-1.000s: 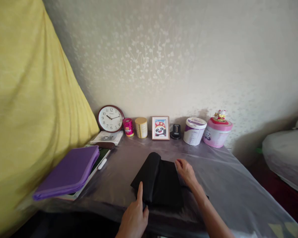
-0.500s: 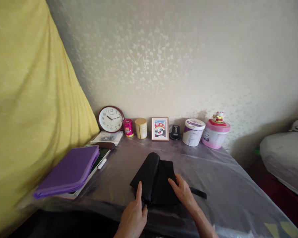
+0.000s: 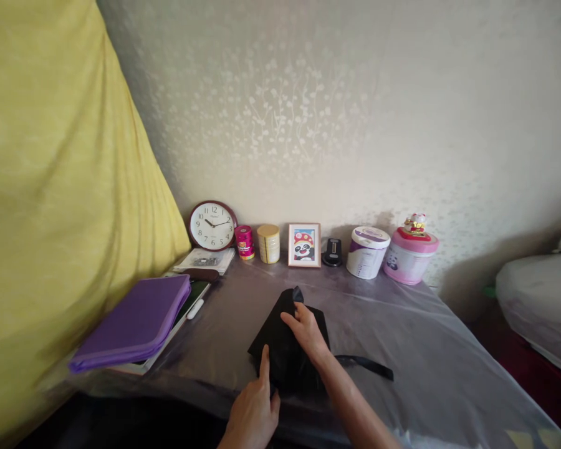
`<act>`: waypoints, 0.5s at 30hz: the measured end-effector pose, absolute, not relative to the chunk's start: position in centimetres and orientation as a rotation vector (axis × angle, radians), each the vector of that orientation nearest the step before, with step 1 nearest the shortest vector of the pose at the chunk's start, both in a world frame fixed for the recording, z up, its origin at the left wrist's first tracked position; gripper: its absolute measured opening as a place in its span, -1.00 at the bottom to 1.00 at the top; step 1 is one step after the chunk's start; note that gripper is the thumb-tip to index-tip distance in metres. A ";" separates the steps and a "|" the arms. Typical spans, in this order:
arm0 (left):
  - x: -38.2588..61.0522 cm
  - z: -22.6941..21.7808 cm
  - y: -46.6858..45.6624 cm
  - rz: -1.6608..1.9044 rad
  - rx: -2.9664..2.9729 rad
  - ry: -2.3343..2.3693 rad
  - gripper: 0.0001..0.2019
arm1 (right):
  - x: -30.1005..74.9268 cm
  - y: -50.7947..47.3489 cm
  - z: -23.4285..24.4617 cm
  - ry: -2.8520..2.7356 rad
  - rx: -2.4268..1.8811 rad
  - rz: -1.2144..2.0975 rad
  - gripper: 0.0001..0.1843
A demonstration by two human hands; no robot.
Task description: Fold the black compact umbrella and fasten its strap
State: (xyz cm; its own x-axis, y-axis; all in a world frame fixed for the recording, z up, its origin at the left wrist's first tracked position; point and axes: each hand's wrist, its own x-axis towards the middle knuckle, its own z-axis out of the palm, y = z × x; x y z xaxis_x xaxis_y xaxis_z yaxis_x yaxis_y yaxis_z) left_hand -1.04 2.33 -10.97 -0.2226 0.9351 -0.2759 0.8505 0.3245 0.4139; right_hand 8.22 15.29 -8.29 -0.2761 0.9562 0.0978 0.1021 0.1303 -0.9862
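Observation:
A folded piece of black cloth with a loose strap lies on the table near its front edge. My left hand is at the cloth's near left edge, its index finger stretched along the top and its thumb at the near edge; the other fingers are mostly hidden. My right hand reaches over the cloth and pinches its far edge, where a small flap stands up. The strap trails to the right, touched by neither hand.
A purple zip folder rests on books at the left, beside a white pen-like item. Along the wall stand a clock, a pink can, a yellow tin, a framed panda picture and two tubs.
My right hand has moved from the cloth's right edge up and left to its far edge and pinched it. My left hand stays at the near edge. The view has shifted slightly.

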 end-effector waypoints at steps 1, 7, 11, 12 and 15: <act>-1.1 -10.9 2.3 0.238 1.572 2.121 -0.31 | 7.7 15.4 -8.4 -1.600 -1.112 1.213 -0.65; -1.3 -10.7 2.6 0.186 1.545 2.133 -0.37 | 5.8 16.4 -9.5 -1.897 -1.363 0.962 -0.54; -1.5 -11.2 2.3 0.214 1.551 2.126 -0.40 | 5.4 16.6 -9.7 -2.018 -1.403 0.921 -0.53; -1.6 -11.4 2.1 0.249 1.553 2.117 -0.40 | 5.3 16.7 -9.7 -2.040 -1.404 0.914 -0.54; -1.8 -12.2 1.4 0.440 1.587 2.073 -0.38 | 5.4 16.7 -9.6 -2.088 -1.363 0.909 -0.61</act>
